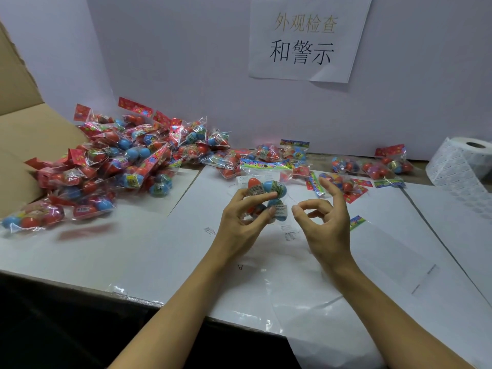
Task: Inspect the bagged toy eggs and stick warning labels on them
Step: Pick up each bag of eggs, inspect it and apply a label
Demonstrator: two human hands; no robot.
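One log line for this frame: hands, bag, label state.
left hand: holds bag | label: on bag | right hand: beside, holds nothing | label roll: far right

I see the heap of bagged eggs (127, 155) left on the table (186, 262), the label roll (463, 166) far right, a sign (306, 38) behind.
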